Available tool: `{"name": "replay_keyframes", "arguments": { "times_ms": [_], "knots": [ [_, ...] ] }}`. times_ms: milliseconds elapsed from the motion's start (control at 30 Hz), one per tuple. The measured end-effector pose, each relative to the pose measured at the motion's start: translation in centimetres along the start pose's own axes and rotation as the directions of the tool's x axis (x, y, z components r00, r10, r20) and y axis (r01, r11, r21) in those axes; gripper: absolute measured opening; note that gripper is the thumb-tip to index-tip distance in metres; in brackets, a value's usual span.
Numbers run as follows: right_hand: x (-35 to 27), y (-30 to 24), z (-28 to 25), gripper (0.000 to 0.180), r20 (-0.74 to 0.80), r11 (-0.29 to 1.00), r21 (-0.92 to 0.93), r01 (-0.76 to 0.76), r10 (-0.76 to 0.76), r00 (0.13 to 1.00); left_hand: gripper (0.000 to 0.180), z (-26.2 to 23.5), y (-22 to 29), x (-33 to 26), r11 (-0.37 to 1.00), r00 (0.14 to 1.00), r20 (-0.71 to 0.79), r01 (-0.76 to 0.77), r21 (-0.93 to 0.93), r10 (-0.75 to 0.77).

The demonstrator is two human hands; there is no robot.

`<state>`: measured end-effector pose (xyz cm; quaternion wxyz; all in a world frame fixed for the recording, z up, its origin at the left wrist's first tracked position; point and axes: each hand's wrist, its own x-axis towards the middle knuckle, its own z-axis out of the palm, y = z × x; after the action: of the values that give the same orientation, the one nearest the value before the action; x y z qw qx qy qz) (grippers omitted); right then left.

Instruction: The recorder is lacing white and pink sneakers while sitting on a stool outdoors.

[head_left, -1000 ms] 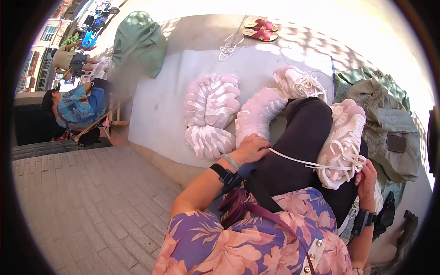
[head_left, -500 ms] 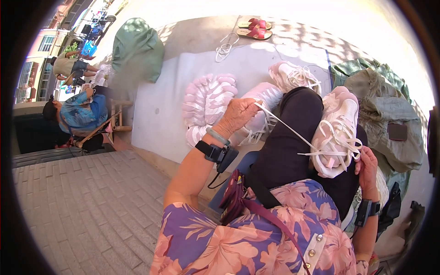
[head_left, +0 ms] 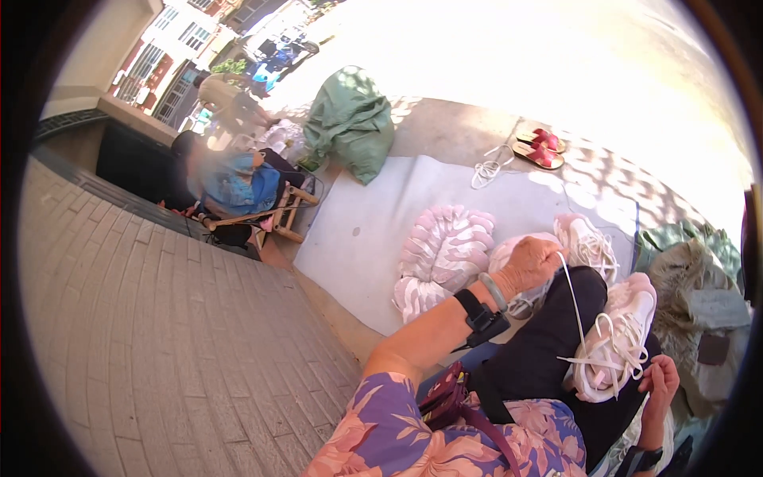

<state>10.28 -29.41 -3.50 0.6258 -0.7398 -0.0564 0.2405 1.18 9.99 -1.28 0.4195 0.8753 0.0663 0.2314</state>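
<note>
A pink and white sneaker (head_left: 616, 342) lies on my lap, its heel end toward me, with white laces loosely crossed and looped over its top. My left hand (head_left: 531, 265) is closed on one end of a white shoelace (head_left: 574, 298), which runs taut down to the shoe. Beside the heel end my right hand (head_left: 660, 389) has its fingers curled together near the lace loops. Whether anything is pinched there I cannot make out. Past my left hand sit more pink and white sneakers, one with loose laces (head_left: 588, 242), and a packed cluster of them (head_left: 445, 254).
A pale sheet (head_left: 342, 246) covers the ground. Red sandals (head_left: 542, 149) and a bundle of white lace (head_left: 486, 171) lie at its far edge. Green sacks stand at the far left (head_left: 350, 119) and right (head_left: 699, 310). A person in blue (head_left: 238, 183) sits at left on a wooden chair (head_left: 290, 215).
The view has swung left, so the scene sits further right and lower. My left hand still holds the lace taut; my right hand stays by the heel end of the sneaker.
</note>
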Motion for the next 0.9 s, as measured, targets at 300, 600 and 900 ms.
{"name": "replay_keyframes", "arguments": {
  "times_ms": [300, 600, 900],
  "knots": [
    [4.4, -11.3, 14.9, 0.041, 0.537, 0.905, -0.102, 0.412, -0.299, 0.789, 0.016, 1.1, -1.0, 1.0, 0.993, 0.989, -0.140, 0.063, 0.104, -0.048],
    [7.3, -11.8, 16.7, 0.017, 0.524, 0.999, 0.013, 0.036, -0.038, 0.851, 0.029, 1.4, 2.7, 8.3, 0.999, 0.950, -0.312, 0.008, 0.045, 0.006],
    [9.5, -18.1, 11.9, 0.018, 0.313, 0.921, 0.008, 0.389, -0.372, 0.874, 0.030, 1.7, 11.5, 16.8, 0.973, 0.901, -0.366, -0.207, 0.103, 0.231]
  ]
}}
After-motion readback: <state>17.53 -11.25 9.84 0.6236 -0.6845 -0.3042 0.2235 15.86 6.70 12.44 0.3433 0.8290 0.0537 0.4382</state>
